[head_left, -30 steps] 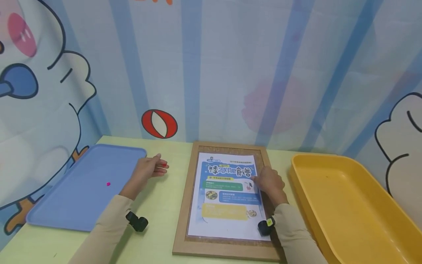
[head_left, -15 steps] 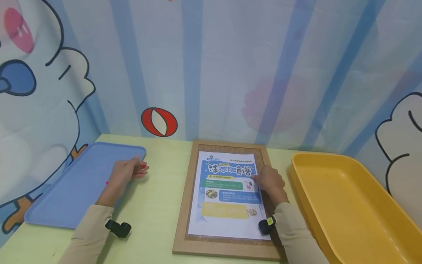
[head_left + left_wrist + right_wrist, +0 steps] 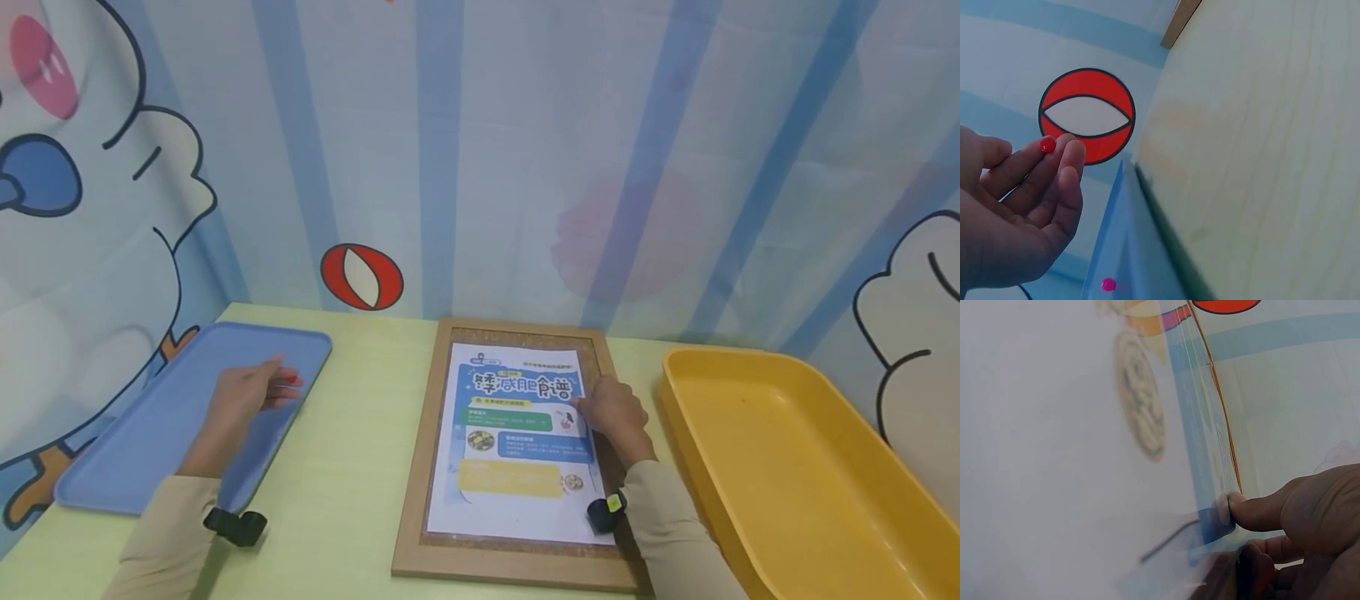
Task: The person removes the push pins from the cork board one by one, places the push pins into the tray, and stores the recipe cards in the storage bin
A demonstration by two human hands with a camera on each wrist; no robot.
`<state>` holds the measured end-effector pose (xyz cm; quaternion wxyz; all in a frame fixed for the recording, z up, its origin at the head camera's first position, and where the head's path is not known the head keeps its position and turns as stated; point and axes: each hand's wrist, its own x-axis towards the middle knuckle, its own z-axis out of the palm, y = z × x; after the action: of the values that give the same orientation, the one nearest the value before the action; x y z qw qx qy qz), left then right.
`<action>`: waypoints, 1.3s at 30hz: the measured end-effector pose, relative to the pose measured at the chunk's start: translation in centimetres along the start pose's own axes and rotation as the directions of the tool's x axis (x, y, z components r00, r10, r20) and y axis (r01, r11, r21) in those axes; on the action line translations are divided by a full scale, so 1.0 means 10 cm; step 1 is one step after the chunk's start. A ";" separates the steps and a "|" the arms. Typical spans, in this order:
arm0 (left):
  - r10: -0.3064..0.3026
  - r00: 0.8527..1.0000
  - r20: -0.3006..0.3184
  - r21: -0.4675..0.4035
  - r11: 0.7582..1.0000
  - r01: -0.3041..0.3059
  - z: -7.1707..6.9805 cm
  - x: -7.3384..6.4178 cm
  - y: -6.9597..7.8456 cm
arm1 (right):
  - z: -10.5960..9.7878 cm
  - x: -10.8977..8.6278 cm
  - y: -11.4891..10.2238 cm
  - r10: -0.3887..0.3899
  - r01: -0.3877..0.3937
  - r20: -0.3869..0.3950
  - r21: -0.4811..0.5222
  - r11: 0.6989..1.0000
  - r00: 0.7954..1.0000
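Over the blue tray (image 3: 187, 442), my left hand (image 3: 236, 408) is raised with palm turned inward and fingers bent. A small round red piece (image 3: 1047, 145) sits between its fingertips in the left wrist view; its kind I cannot tell. A similar pink piece (image 3: 1108, 284) lies in the tray. My right hand (image 3: 617, 417) is at the right side of the wood-framed cork board (image 3: 408, 517). Its thumb (image 3: 1260, 509) pinches the edge of the glossy, clear-covered printed sheet (image 3: 517, 521), the other fingers curled below. The sheet lies inside the frame and bears Chinese lettering.
A deep yellow tray (image 3: 817, 475) stands to the right of the board. The pale yellow-green table (image 3: 345, 500) ends at a striped cartoon backdrop (image 3: 510, 167) behind everything. Black wrist cameras (image 3: 235, 527) are strapped over both beige sleeves.
My left hand has moved left from between the tray and the board to above the tray, carrying the red piece. The right hand has stayed on the sheet's edge.
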<state>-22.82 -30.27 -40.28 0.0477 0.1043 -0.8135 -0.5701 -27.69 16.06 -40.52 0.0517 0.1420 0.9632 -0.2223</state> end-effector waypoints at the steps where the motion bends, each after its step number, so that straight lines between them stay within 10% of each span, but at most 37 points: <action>1: 0.005 1.000 -0.004 0.005 1.000 -0.005 -0.03 -0.01 -0.01 | 0.00 0.00 0.00 -0.002 0.002 -0.002 0.000 1.000 1.000; 22: -0.131 0.991 -0.004 0.123 0.984 0.131 -0.63 0.04 -0.36 | -0.01 -0.02 0.01 0.000 0.000 0.000 0.011 1.000 1.000; 39: -0.124 0.991 0.041 0.126 0.985 0.118 -0.71 0.02 -0.46 | 0.01 0.00 0.02 0.005 -0.005 -0.006 0.012 1.000 1.000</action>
<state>-21.07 -38.30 -42.18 -0.0132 0.1423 -0.8403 -0.5229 -27.63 16.14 -40.72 0.0485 0.1452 0.9617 -0.2276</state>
